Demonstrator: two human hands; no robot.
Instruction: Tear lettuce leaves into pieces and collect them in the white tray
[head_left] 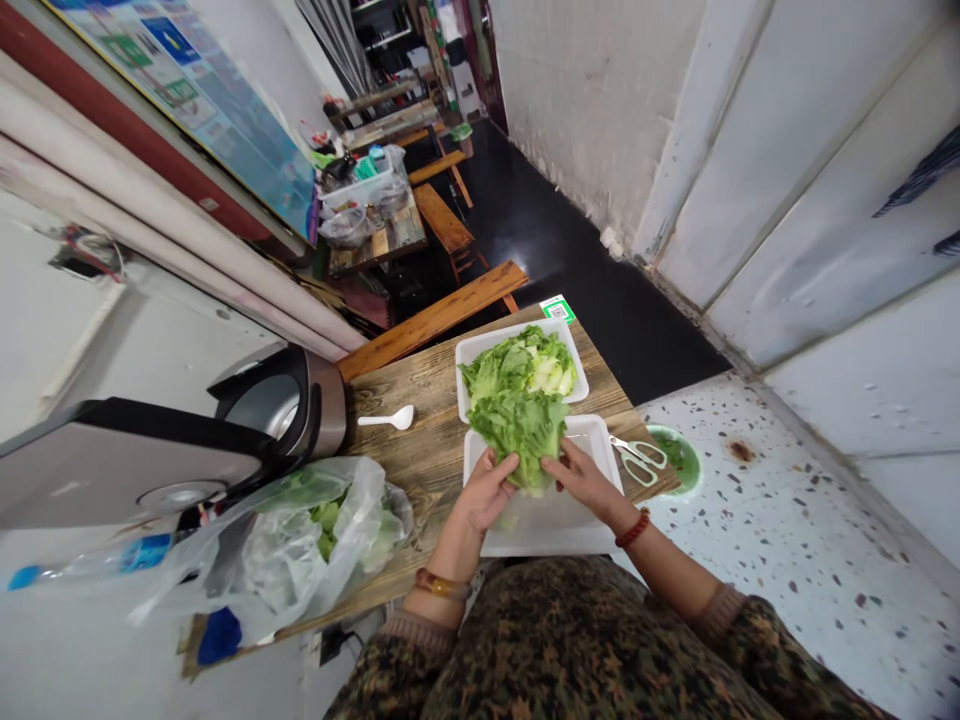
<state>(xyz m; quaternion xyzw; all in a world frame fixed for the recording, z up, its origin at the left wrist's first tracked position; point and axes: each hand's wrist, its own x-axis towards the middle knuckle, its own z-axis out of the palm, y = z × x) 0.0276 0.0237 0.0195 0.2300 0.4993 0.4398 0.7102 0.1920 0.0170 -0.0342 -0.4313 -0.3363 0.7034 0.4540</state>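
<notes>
Between them, my left hand (486, 487) and my right hand (585, 480) hold a bunch of leafy green lettuce (521, 430) by its lower end, thumbs in front. The lettuce is over the near white tray (600, 440), and its upper leaves overlap the far tray's edge. More lettuce leaves (517, 362) fill the far white tray (581, 365). White-handled scissors (640, 462) lie beside the near tray on the right, blades pointing toward it. My fingers behind the lettuce are partly hidden.
A white spoon (387, 418) lies on the wooden table (420, 455). At left are a plastic bag (322, 540) with greens inside, an open rice cooker (289, 410) and a plastic bottle (90, 568). Below the table's right edge sits a green container (684, 460) on the floor; benches (442, 310) stand beyond.
</notes>
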